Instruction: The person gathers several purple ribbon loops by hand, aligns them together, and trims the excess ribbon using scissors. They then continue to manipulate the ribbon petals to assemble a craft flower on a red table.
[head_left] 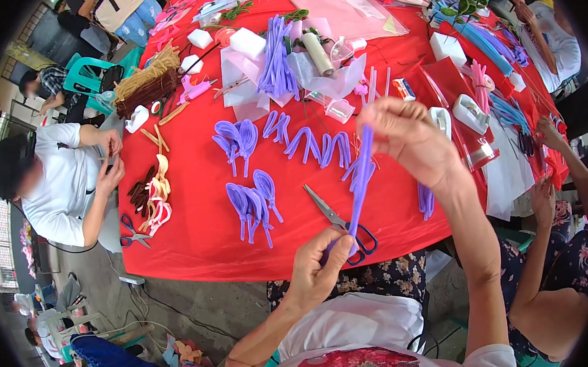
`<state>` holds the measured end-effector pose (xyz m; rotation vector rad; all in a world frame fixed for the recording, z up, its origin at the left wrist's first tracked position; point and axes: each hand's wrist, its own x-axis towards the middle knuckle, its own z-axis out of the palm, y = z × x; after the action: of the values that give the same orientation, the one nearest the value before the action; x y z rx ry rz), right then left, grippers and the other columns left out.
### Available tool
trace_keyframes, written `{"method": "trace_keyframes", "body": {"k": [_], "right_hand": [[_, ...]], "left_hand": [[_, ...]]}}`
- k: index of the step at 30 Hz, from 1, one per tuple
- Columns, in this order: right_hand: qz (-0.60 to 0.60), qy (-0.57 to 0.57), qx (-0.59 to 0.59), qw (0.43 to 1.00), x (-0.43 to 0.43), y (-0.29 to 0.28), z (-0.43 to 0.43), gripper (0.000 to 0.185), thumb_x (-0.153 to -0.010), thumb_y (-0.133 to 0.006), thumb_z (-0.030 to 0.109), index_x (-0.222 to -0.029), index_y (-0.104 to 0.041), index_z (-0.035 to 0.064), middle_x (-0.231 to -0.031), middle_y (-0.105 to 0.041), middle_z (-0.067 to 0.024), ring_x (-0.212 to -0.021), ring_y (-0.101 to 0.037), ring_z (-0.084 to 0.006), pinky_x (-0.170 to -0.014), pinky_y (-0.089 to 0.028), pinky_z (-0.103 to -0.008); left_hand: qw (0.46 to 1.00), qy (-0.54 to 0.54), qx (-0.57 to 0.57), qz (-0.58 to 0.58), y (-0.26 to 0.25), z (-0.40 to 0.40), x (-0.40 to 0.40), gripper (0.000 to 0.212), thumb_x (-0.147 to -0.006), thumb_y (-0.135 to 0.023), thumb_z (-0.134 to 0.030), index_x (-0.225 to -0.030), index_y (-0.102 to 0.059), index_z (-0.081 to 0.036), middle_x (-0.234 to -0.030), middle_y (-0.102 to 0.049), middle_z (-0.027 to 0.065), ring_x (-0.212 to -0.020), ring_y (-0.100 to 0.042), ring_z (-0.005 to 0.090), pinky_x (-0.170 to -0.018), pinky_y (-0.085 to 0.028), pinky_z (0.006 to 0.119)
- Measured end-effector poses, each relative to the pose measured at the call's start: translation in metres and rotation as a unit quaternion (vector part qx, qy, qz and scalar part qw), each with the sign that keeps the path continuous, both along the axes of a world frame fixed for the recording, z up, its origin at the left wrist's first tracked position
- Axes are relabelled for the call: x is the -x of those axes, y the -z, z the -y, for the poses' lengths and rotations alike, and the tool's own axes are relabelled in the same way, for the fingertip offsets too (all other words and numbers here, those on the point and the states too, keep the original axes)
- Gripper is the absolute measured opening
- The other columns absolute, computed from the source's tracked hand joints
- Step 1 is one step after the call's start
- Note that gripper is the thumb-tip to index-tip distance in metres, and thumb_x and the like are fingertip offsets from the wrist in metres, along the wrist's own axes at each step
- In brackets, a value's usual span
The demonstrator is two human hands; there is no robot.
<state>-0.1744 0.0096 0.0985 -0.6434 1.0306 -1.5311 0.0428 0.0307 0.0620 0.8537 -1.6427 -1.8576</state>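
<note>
A few purple pipe cleaners [360, 191] are stretched between my two hands. My left hand [325, 260] grips their lower end close to the table's front edge. Higher up and to the right, my right hand [405, 135] pinches the upper part between thumb and fingers. Blue-handled scissors [329, 209] lie half open on the cloth, partly behind the pipe cleaners and my left hand. To the left rest purple looped petal shapes in an upper group [237, 139] and a lower group [249, 204]. Bent purple pipe cleaner pieces [304, 144] form a row beyond my hands.
A red cloth [186, 252] covers the table. Farther back are a purple pipe cleaner bundle [275, 57], a pink glue gun [194, 89], white foam blocks [248, 42] and a tape dispenser [472, 113]. A person [63, 169] works at the left; other people's arms reach in from the right.
</note>
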Motion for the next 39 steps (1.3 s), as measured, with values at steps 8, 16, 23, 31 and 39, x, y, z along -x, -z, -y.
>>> {"method": "trace_keyframes", "body": {"k": [8, 16, 23, 31, 39], "right_hand": [[-0.545, 0.156, 0.246, 0.786, 0.014, -0.061, -0.025, 0.014, -0.082, -0.058, 0.013, -0.088, -0.062, 0.0019, -0.089, -0.062, -0.0076, -0.085, -0.057, -0.0201, -0.073, -0.045, -0.0322], [-0.741, -0.029, 0.362, 0.565, -0.023, -0.034, -0.056, 0.024, -0.062, -0.069, 0.017, -0.084, -0.065, 0.0101, -0.095, -0.061, 0.001, -0.1, -0.055, -0.0169, -0.091, -0.038, -0.0394], [-0.759, 0.003, 0.421, 0.497, -0.026, -0.024, -0.059, 0.02, -0.065, -0.063, 0.021, -0.083, -0.064, 0.0122, -0.093, -0.059, 0.0024, -0.099, -0.055, -0.0153, -0.094, -0.037, -0.0395], [-0.764, 0.002, 0.484, 0.426, -0.018, -0.018, -0.048, 0.023, -0.063, -0.059, 0.023, -0.083, -0.06, 0.0105, -0.09, -0.057, 0.0, -0.096, -0.055, -0.0159, -0.093, -0.038, -0.0372], [-0.742, -0.041, 0.544, 0.39, -0.014, -0.028, -0.039, 0.018, -0.067, -0.059, 0.023, -0.079, -0.058, 0.0094, -0.085, -0.054, -0.0011, -0.083, -0.054, -0.0168, -0.073, -0.046, -0.0314]], "left_hand": [[0.987, 0.019, -0.156, -0.02, -0.006, 0.007, -0.006, 0.028, -0.092, -0.048, -0.029, -0.082, -0.055, -0.005, -0.058, -0.037, -0.0066, -0.048, -0.028, 0.0011, -0.042, -0.022, 0.019], [0.953, 0.125, -0.258, -0.097, -0.026, 0.017, -0.007, 0.028, -0.091, -0.049, -0.033, -0.087, -0.056, -0.006, -0.059, -0.037, -0.0066, -0.047, -0.025, 0.0017, -0.042, -0.017, 0.019], [0.931, 0.147, -0.312, -0.118, -0.031, 0.02, -0.005, 0.027, -0.091, -0.049, -0.031, -0.089, -0.056, -0.005, -0.059, -0.036, -0.0067, -0.048, -0.024, 0.0021, -0.042, -0.016, 0.02], [0.932, 0.19, -0.288, -0.114, -0.029, 0.028, -0.008, 0.029, -0.091, -0.049, -0.031, -0.095, -0.057, -0.004, -0.058, -0.034, -0.0075, -0.048, -0.024, 0.0021, -0.042, -0.018, 0.02], [0.91, 0.213, -0.336, -0.115, -0.034, 0.032, -0.008, 0.023, -0.09, -0.052, -0.024, -0.098, -0.058, -0.002, -0.064, -0.042, -0.0063, -0.05, -0.03, 0.0022, -0.044, -0.022, 0.019]]}}
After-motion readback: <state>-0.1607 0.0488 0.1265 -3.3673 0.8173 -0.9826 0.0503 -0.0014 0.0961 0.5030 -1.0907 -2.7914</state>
